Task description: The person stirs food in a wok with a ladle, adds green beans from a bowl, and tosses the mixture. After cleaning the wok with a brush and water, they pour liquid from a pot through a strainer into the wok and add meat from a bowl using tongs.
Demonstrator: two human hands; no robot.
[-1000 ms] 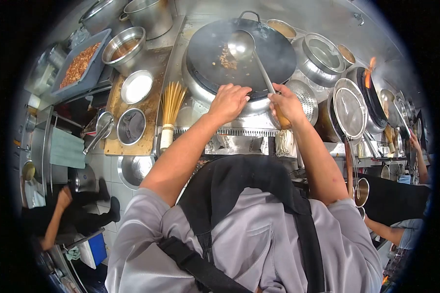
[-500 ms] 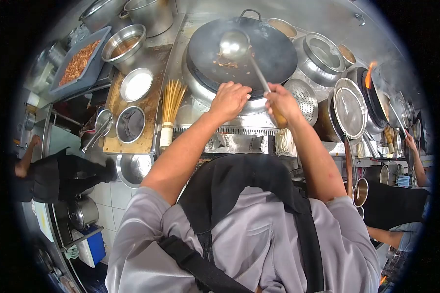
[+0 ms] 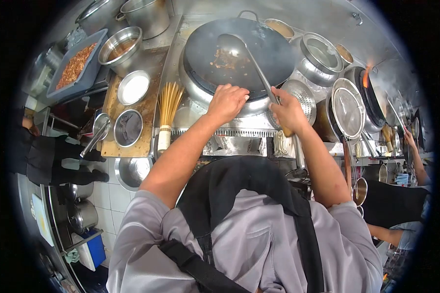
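A large dark wok (image 3: pixel 271 61) sits on the range before me, with light steam over it. Small brown bits of food (image 3: pixel 225 61) lie in its middle. Curled over the wok's near rim is my left hand (image 3: pixel 228 103), its fingers closed there; what lies under them is hidden. My right hand (image 3: pixel 288 111) grips a long-handled ladle (image 3: pixel 257 66), whose wooden end shows below the palm. The ladle's bowl rests low in the wok beside the food. Just right of that hand is a perforated strainer (image 3: pixel 303 97).
Left of the wok stand a bamboo brush (image 3: pixel 168 107), a bowl of white contents (image 3: pixel 134 88), a steel bowl with dark contents (image 3: pixel 128 128) and a grey tub of brown food (image 3: pixel 76 66). A mesh strainer (image 3: pixel 348 107) leans at right. Other people stand on both sides.
The ladle's bowl has turned and dropped lower in the wok, and more brown food shows. My right hand has shifted slightly; my left hand stays at the rim. The person at left has moved.
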